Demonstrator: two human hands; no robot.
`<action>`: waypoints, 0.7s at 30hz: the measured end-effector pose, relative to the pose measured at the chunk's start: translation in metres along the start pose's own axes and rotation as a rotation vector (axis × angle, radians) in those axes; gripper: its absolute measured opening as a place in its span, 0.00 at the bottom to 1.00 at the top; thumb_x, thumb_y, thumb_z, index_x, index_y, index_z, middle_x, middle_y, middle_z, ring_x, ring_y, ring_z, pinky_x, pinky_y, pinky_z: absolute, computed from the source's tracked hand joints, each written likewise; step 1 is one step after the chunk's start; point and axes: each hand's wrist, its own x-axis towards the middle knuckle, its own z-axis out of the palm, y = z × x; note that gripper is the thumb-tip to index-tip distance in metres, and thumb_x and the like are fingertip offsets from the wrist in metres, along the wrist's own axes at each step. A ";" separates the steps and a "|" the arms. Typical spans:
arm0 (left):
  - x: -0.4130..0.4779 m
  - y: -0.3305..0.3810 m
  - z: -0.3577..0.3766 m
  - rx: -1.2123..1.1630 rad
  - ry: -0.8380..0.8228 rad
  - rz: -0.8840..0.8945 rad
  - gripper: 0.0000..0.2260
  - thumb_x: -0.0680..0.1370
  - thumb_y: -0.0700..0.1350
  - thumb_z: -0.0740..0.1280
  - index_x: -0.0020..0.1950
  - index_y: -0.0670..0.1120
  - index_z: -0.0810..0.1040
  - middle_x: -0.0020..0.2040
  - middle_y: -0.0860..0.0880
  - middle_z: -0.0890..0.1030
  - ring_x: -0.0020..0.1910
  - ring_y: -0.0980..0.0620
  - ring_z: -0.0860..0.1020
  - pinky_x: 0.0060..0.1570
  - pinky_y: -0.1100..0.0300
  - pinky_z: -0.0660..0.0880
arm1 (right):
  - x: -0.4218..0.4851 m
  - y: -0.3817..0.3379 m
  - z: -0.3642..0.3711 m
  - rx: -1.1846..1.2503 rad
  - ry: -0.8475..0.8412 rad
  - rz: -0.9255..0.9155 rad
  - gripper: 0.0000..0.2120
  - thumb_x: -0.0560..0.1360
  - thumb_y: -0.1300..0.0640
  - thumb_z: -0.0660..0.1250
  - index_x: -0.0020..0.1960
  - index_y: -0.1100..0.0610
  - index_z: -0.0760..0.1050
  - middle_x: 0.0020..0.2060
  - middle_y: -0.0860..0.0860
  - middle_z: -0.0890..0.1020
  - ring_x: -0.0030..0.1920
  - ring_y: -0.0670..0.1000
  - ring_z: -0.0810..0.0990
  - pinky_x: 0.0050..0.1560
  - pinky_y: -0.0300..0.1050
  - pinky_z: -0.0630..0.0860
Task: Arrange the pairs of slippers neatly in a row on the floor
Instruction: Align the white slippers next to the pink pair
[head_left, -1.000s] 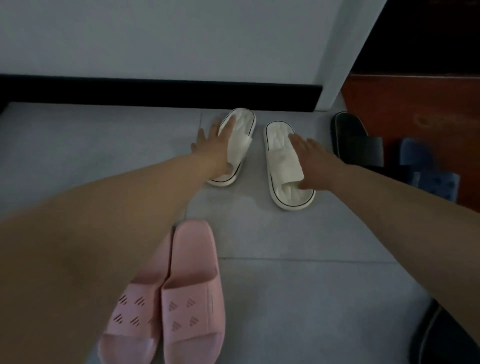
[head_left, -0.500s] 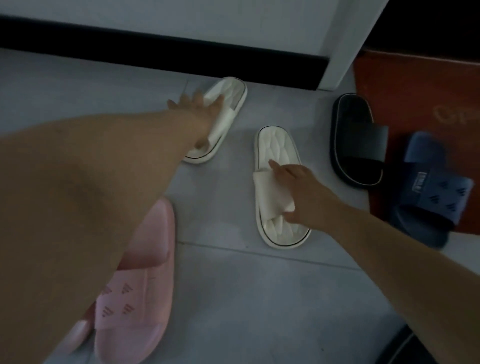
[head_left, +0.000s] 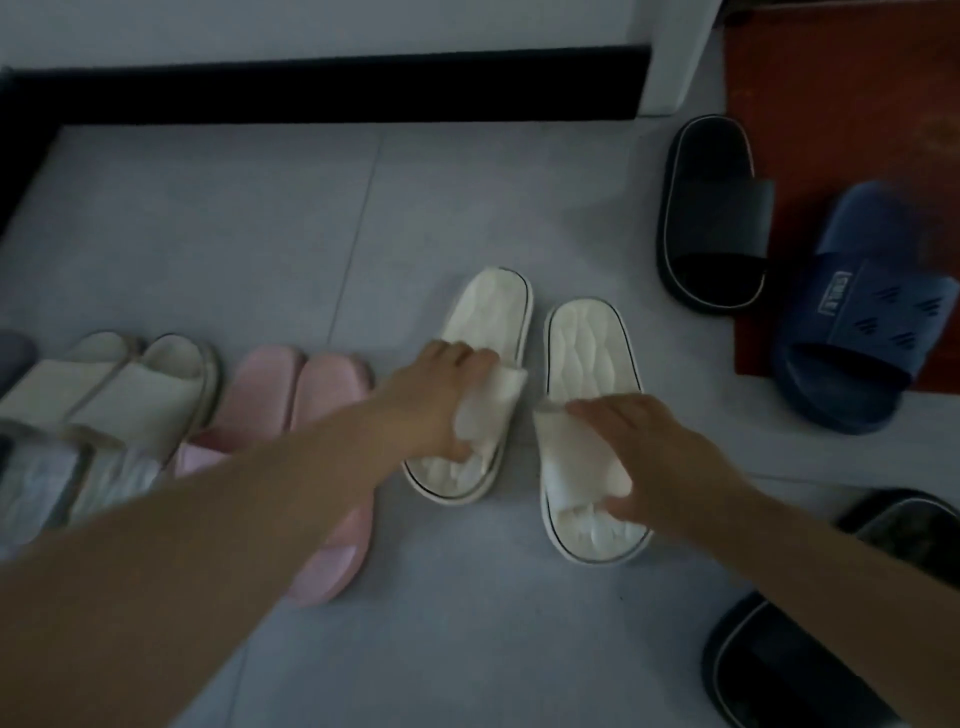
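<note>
Each hand grasps one slipper by its strap, probably so the pair slides together; left hand (head_left: 441, 395) has fingers over and thumb under the strap of the left white slipper (head_left: 488, 317); right hand (head_left: 660, 457) grips the right white slipper (head_left: 589, 348) likewise; both soles on the floor (head_left: 467, 623), just right of the pink pair (head_left: 270, 395) and cream pair (head_left: 150, 384); left one angled, far ends near, not yet parallel; black slipper (head_left: 711, 208) and blue slipper (head_left: 872, 322) at the red mat (head_left: 831, 93), unsorted.

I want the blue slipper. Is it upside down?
No, right side up. The blue slipper shows its strap and footbed on top, partly on the red mat.
</note>
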 end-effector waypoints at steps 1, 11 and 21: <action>-0.010 0.010 0.009 -0.021 0.002 -0.019 0.43 0.59 0.51 0.76 0.69 0.49 0.58 0.65 0.47 0.66 0.64 0.45 0.63 0.59 0.49 0.70 | -0.014 -0.007 0.007 0.014 -0.023 -0.006 0.44 0.63 0.52 0.74 0.72 0.44 0.54 0.68 0.43 0.63 0.69 0.47 0.60 0.51 0.42 0.74; -0.047 0.019 0.049 0.147 -0.009 -0.043 0.37 0.63 0.56 0.73 0.63 0.52 0.54 0.60 0.49 0.68 0.60 0.45 0.66 0.48 0.52 0.73 | -0.048 -0.048 0.042 -0.015 0.122 0.024 0.47 0.44 0.51 0.82 0.62 0.51 0.71 0.54 0.50 0.79 0.54 0.52 0.81 0.36 0.37 0.79; -0.077 0.007 0.045 0.242 -0.059 0.129 0.32 0.69 0.56 0.68 0.68 0.53 0.56 0.62 0.48 0.68 0.60 0.45 0.70 0.58 0.48 0.68 | -0.111 -0.076 0.020 0.006 0.067 0.301 0.44 0.71 0.48 0.67 0.73 0.43 0.38 0.75 0.44 0.47 0.75 0.48 0.48 0.70 0.45 0.61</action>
